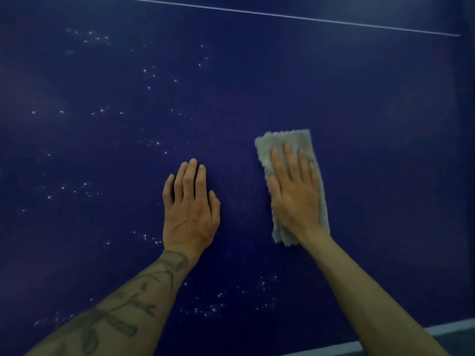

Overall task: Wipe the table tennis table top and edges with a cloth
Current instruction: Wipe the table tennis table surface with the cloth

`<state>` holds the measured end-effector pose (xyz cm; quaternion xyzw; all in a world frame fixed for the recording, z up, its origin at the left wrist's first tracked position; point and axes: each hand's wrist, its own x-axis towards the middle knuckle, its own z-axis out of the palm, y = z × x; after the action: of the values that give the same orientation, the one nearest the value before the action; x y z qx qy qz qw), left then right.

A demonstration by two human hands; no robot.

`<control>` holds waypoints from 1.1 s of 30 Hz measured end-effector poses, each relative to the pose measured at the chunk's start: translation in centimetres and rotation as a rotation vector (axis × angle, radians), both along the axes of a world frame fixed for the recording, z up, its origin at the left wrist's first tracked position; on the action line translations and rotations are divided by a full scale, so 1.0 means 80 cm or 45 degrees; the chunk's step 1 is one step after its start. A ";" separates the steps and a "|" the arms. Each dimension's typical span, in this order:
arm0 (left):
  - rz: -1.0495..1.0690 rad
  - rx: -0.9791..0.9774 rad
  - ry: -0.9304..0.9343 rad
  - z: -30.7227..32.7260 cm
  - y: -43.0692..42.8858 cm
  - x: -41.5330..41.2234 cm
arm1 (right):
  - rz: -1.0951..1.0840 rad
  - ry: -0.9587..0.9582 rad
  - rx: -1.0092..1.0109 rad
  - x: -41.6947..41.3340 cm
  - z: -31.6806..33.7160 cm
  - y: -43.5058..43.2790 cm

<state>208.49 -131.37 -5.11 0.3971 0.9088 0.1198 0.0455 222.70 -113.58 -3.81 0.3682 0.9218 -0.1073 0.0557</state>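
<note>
The right hand [295,194] lies flat on a folded pale cloth [291,186], right of centre in the frame, fingers straight and a little spread, palm pressing the cloth against the dark blue table [359,111]. The cloth sticks out past the fingertips and behind the wrist, a long strip running up the picture. The left hand [190,204] rests flat on the bare table just left of it, fingers straight and close together, holding nothing; the two hands are near but apart.

White specks [151,75] are scattered over the upper left, the middle left and the lower middle of the frame, while the stretch on the right looks cleaner. So the wiping seems partly done, with most of the left side to go. A thin white line [282,16] crosses the top, and the table's pale edge [449,328] shows at the lower right, seemingly not yet wiped.

The cloth looks soft, light and fluffy, so it will bunch or unfold if dragged by a corner. A flat palm over its middle, as now, should keep it spread and gliding on the smooth top. For the edge, I would wrap it round the rim and pinch it there.
</note>
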 end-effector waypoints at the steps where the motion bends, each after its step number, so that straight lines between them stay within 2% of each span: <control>1: -0.005 -0.001 -0.002 0.000 -0.001 0.000 | -0.121 0.014 0.001 -0.013 0.001 0.010; 3: -0.012 0.006 0.006 0.000 -0.001 0.000 | -0.277 0.054 0.007 -0.048 0.000 0.012; 5: -0.022 0.006 0.015 0.000 -0.002 -0.001 | -0.251 0.077 0.003 -0.071 -0.004 -0.013; 9: -0.022 0.021 0.012 0.002 -0.002 -0.001 | 0.285 0.089 0.021 -0.019 -0.008 -0.088; 11: -0.019 0.020 0.010 0.004 -0.002 -0.001 | 0.363 0.055 0.003 0.028 -0.006 -0.088; 14: -0.017 0.017 0.004 0.005 -0.002 0.000 | 0.076 -0.027 0.016 0.051 -0.001 -0.040; 17: -0.020 0.029 -0.001 0.006 -0.001 -0.001 | -0.265 0.022 0.030 0.006 0.001 -0.003; 19: -0.022 0.028 0.006 0.005 -0.001 -0.001 | -0.309 0.055 0.030 -0.028 -0.004 -0.012; 21: -0.028 0.040 0.019 0.004 -0.003 0.000 | -0.144 0.092 0.027 -0.034 -0.008 -0.051; 24: -0.031 0.057 0.028 0.004 -0.005 0.002 | 0.275 0.107 0.016 0.025 -0.009 -0.117; 26: -0.035 0.067 0.011 0.006 -0.005 0.002 | 0.337 0.073 -0.005 0.077 -0.007 -0.120; 29: -0.074 0.110 -0.014 0.009 -0.018 0.007 | 0.068 0.005 0.018 0.105 -0.001 -0.074; 31: -0.092 0.142 0.013 0.013 -0.039 0.018 | -0.168 0.035 0.038 0.085 -0.001 -0.047; 33: -0.066 0.154 0.028 0.016 -0.067 0.039 | -0.267 0.072 0.021 0.052 -0.002 -0.052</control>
<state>211.60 -136.69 -3.84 0.4237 0.8898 0.1690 0.0146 226.88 -117.75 -3.97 0.4600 0.8803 -0.1152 0.0152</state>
